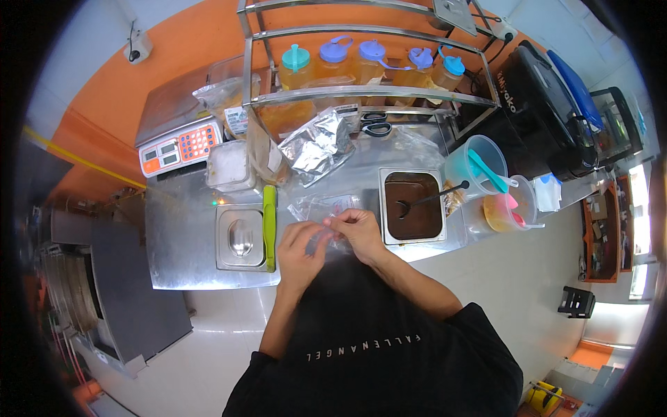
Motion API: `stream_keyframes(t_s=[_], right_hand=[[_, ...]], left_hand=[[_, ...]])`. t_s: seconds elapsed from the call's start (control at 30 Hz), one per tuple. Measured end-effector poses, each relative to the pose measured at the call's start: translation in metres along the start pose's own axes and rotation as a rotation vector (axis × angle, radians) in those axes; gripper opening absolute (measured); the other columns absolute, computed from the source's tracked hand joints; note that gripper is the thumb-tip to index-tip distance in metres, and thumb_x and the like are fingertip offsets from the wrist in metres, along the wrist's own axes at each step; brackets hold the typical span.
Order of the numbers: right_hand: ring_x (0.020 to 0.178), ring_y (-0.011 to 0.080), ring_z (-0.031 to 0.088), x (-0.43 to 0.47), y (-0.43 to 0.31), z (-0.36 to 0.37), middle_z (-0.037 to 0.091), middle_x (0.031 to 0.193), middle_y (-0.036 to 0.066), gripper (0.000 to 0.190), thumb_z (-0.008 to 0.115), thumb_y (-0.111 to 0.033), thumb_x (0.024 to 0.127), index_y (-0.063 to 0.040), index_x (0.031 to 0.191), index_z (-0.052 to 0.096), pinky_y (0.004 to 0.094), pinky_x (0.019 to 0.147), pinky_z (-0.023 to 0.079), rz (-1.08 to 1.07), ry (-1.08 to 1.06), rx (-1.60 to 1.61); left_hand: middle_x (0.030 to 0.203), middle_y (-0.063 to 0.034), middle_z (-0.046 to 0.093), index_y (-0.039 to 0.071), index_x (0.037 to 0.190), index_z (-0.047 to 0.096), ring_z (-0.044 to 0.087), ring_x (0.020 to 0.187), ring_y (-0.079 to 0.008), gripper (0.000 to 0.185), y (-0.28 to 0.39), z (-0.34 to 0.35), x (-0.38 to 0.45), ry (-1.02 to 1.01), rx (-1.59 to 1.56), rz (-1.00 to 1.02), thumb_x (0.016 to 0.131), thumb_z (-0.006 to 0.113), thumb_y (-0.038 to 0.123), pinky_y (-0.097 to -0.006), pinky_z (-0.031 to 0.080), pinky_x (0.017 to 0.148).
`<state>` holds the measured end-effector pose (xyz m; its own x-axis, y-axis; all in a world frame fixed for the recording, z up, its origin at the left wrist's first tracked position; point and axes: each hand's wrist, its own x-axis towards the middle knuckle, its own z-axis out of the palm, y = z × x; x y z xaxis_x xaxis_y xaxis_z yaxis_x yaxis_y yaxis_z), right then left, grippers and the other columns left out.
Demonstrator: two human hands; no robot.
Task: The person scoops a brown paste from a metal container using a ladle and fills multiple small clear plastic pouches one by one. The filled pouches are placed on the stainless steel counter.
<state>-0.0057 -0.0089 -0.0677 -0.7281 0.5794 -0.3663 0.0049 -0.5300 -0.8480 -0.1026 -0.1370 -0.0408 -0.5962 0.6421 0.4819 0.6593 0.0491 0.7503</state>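
Observation:
Both my hands meet over the near edge of the steel table (187,250), holding a clear plastic bag (312,208) by its near end. My left hand (301,253) pinches the film between thumb and fingers. Touching or nearly touching it, my right hand (357,232) grips the bag with thumb and forefinger. The rest of the bag lies on the table beyond them, with some print on it. Left of my hands sits a lidded steel container (241,237) with a green handled tool (269,229) along its side. To the right stands a steel pan of brown sauce (412,221) with a black ladle (435,196) in it.
A silver foil pouch (320,148), a white-lidded tub (229,167) and a digital scale (180,147) stand farther back. Black-handled scissors (376,125) lie by the metal rack (370,95), which has capped squeeze bottles behind it. Plastic pitchers (458,167) with utensils are at the right.

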Motion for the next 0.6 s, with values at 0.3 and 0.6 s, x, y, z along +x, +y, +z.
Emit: stream_keyframes(t_s=[0.3,0.6], right_hand=[[0.065,0.0098,0.06,-0.001,-0.005,-0.001,0.066,0.073,0.005,0.022,0.082,-0.011,0.083,-0.006,0.071,0.064,0.0245,0.059,0.048,0.002,0.007,0.022],[0.076,0.0079,0.059,-0.001,-0.002,-0.001,0.067,0.082,0.002,0.013,0.079,-0.011,0.086,-0.004,0.083,0.068,0.0237,0.069,0.046,-0.026,-0.022,-0.023]], left_hand=[[0.091,-0.0142,0.072,0.0,0.1,0.07,0.072,0.078,-0.0236,0.022,0.007,0.011,-0.002,-0.063,-0.098,-0.106,0.079,0.077,0.001,-0.0313,0.057,0.069],[0.091,-0.0136,0.072,-0.002,0.103,0.069,0.073,0.085,-0.0208,0.02,-0.011,0.025,-0.009,-0.057,-0.142,-0.222,0.083,0.073,-0.001,-0.0294,0.057,0.078]])
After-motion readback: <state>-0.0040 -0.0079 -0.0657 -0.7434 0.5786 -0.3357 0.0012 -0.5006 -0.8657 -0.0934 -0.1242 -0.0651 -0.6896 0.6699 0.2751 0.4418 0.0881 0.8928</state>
